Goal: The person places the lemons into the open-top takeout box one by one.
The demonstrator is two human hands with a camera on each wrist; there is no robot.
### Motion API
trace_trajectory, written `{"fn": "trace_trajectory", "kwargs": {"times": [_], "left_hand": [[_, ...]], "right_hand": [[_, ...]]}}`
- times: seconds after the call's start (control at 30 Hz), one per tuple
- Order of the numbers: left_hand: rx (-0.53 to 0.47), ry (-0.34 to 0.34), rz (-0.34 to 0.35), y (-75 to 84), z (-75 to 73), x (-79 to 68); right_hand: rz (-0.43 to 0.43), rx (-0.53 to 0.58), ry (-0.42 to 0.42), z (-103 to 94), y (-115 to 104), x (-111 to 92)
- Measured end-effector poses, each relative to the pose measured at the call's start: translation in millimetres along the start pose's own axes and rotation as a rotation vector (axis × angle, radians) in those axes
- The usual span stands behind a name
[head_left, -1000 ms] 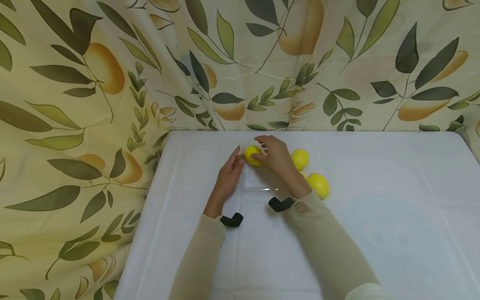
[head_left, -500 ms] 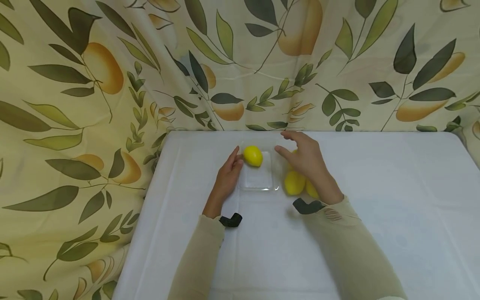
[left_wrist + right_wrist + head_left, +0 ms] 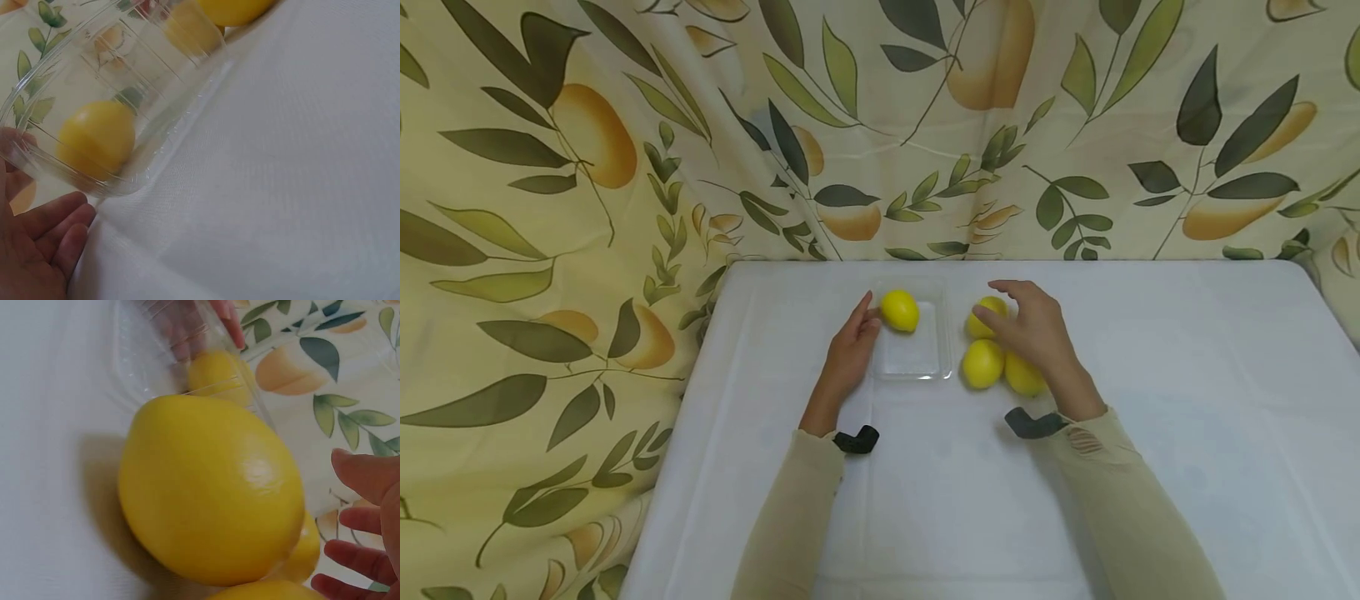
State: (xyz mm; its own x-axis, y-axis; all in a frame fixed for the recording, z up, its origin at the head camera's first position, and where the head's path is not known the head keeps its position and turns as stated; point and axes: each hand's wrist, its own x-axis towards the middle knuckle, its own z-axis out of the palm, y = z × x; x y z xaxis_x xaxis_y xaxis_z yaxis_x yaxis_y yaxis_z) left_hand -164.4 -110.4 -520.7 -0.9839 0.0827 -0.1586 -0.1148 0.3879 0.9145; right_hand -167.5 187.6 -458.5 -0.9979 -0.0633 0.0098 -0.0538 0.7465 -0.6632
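Note:
One yellow lemon [image 3: 899, 311] lies in a clear plastic container [image 3: 946, 333], toward its far left part. Along the container's left wall is my left hand [image 3: 850, 350]; in the left wrist view its fingers [image 3: 59, 215] are loosely bent at the wall, and whether they press it cannot be made out. To the right of the container, three more lemons sit close together, the front left lemon [image 3: 982, 364] fully visible. Over this group hovers my right hand [image 3: 1037, 333], thumb and fingers spread apart, holding nothing. It partly covers the far lemon [image 3: 977, 321] and the right lemon [image 3: 1024, 379].
A white cloth [image 3: 925, 500] covers the table. Behind and to the left hangs a curtain [image 3: 760, 125] printed with leaves and fruit. A black wrist-worn device [image 3: 857, 440] sits at the left cuff, and a similar device [image 3: 1033, 422] at the right.
My right hand has let go of the lemon in the container and moved right, over the other lemons. My left hand stays at the container's side.

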Motion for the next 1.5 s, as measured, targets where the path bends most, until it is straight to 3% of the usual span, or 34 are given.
{"fn": "trace_trajectory", "kwargs": {"times": [0.6, 0.97, 1.5], "left_hand": [[-0.002, -0.011, -0.005, -3.0, 0.1, 1.4], [-0.017, -0.01, -0.006, -5.2, -0.1, 2.0], [-0.008, -0.006, 0.009, -5.4, 0.5, 3.2]], "right_hand": [[0.112, -0.209, -0.022, 18.8, 6.4, -3.4], [0.146, -0.216, -0.075, 19.5, 6.0, -3.7], [0.118, -0.194, -0.049, 17.9, 9.0, -3.1]]}}
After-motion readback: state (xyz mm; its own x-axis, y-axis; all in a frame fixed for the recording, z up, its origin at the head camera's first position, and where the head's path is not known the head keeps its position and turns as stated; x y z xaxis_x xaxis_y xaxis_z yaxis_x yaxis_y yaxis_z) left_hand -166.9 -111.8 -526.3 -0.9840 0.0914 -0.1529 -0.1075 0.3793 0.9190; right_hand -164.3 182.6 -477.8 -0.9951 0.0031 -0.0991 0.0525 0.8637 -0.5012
